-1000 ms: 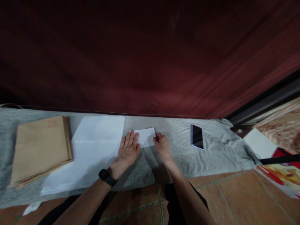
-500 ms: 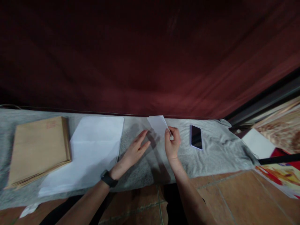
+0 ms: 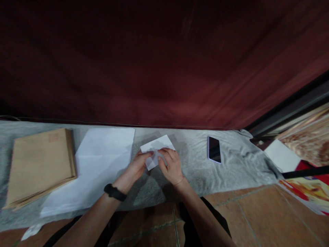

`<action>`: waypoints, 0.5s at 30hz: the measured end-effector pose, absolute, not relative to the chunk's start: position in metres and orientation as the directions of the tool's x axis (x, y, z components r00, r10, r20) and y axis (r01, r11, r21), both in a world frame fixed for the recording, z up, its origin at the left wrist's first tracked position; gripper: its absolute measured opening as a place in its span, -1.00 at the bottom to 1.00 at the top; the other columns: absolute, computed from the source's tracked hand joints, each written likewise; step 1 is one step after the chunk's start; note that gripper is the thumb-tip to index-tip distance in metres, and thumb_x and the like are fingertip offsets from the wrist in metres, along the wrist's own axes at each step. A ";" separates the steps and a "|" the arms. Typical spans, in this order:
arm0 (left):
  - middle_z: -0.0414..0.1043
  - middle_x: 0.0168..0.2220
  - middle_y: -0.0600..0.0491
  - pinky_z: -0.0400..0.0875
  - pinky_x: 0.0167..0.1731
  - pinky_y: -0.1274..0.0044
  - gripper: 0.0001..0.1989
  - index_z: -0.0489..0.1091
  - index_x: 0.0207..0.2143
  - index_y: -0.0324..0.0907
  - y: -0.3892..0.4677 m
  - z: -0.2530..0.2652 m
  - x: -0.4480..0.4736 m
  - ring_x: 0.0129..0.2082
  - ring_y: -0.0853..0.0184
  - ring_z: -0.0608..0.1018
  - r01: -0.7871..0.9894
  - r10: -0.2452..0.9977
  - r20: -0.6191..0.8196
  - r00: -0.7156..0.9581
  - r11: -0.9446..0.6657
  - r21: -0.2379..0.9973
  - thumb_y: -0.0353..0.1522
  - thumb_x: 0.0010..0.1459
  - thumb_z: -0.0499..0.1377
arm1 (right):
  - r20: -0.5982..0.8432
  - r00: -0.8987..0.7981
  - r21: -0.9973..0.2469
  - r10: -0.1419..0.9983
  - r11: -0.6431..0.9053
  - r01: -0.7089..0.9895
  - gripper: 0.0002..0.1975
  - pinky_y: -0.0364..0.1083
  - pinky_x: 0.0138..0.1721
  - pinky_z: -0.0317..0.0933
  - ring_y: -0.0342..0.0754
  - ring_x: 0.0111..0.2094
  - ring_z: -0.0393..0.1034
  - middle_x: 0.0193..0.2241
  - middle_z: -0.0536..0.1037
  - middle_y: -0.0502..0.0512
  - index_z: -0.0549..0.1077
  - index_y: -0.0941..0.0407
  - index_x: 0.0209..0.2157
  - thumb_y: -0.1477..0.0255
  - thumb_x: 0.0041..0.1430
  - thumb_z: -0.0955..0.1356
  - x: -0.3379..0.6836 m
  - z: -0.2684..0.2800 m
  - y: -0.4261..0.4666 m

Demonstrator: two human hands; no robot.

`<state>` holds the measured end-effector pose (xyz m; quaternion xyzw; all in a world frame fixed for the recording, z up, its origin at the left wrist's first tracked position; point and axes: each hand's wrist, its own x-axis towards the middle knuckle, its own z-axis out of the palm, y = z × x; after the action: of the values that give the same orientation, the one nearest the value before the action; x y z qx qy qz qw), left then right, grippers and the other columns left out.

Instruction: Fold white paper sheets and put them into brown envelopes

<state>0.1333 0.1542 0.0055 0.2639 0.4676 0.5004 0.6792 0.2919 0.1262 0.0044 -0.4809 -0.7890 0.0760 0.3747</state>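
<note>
A small piece of folded white paper [image 3: 160, 142] is tilted between my hands over the grey cloth. My left hand [image 3: 138, 164] pinches its left end, thumb on top and the fingers out of sight beneath. From the right, my right hand [image 3: 172, 166] is on the paper, its fingers bent over the upper face and the thumb near the lower edge. Left of my hands lie large white sheets of paper [image 3: 105, 164], partly covered by a stack of brown kraft envelopes [image 3: 42, 164].
A smartphone [image 3: 214, 149] with a pale purple edge lies right of my hands on the grey cloth [image 3: 241, 168]. Dark red fabric [image 3: 164, 68] hangs behind the cloth's far edge. A red and yellow printed box [image 3: 308, 192] stands at the far right over the tiled floor [image 3: 254, 206].
My right hand has brought the folded paper left and nearer, turning it sideways. My left hand, free and spread before, now grips its left end.
</note>
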 end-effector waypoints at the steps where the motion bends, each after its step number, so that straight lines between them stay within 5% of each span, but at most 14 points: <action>1: 0.63 -0.36 -0.02 0.50 -0.31 0.46 -0.60 0.54 -0.26 -0.28 0.155 0.007 0.131 -0.36 0.22 0.63 -0.436 0.906 -0.410 0.103 0.412 0.800 -0.41 -0.26 0.39 | 0.521 -0.148 -0.534 0.841 0.456 0.712 -0.63 0.06 0.15 0.21 0.03 0.12 0.32 0.06 0.47 0.18 0.39 0.07 0.14 0.36 0.39 0.20 0.295 0.003 0.130; 5: 0.63 -0.37 -0.04 0.50 -0.32 0.44 -0.53 0.53 -0.20 -0.29 0.155 0.013 0.123 -0.37 0.19 0.64 -0.352 0.846 -0.483 0.224 0.533 0.769 -0.39 -0.27 0.41 | 0.390 0.199 -0.790 0.899 0.216 0.575 -0.48 0.09 0.11 0.26 0.08 0.14 0.30 0.17 0.34 0.27 0.25 0.11 0.25 0.32 0.28 0.27 0.310 -0.013 0.151; 8: 0.62 -0.38 -0.02 0.48 -0.33 0.44 -0.52 0.53 -0.20 -0.27 0.154 0.010 0.118 -0.37 0.19 0.63 -0.302 0.837 -0.490 0.243 0.545 0.782 -0.35 -0.27 0.42 | 0.085 0.262 -0.964 0.961 0.012 0.267 -0.45 -0.06 -0.25 0.37 -0.03 -0.28 0.45 -0.20 0.53 0.12 0.30 0.12 0.18 0.26 0.18 0.33 0.317 -0.028 0.164; 11: 0.61 -0.35 0.00 0.47 -0.29 0.42 -0.48 0.51 -0.17 -0.25 0.158 0.002 0.115 -0.32 0.18 0.62 -0.261 0.888 -0.422 0.182 0.458 0.850 -0.29 -0.27 0.42 | -0.045 0.194 -0.989 0.980 -0.071 0.131 -0.54 -0.14 -0.46 0.25 -0.10 -0.49 0.35 -0.46 0.48 -0.04 0.41 0.12 0.03 0.28 0.08 0.35 0.320 -0.038 0.168; 15: 0.53 -0.43 0.11 0.42 -0.35 0.47 -0.50 0.43 -0.10 -0.25 0.165 -0.011 0.109 -0.42 0.27 0.56 0.017 0.975 -0.218 0.029 0.218 0.976 -0.28 -0.14 0.34 | 0.001 0.197 -0.965 0.980 -0.051 0.258 -0.56 -0.17 -0.47 0.20 -0.14 -0.52 0.32 -0.50 0.46 -0.09 0.42 0.12 0.00 0.35 0.05 0.34 0.323 -0.044 0.167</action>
<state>0.1095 0.1653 -0.0109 0.4533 0.5477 0.4309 0.5558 0.3229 0.1675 -0.0438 -0.6145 -0.5036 0.3843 0.4702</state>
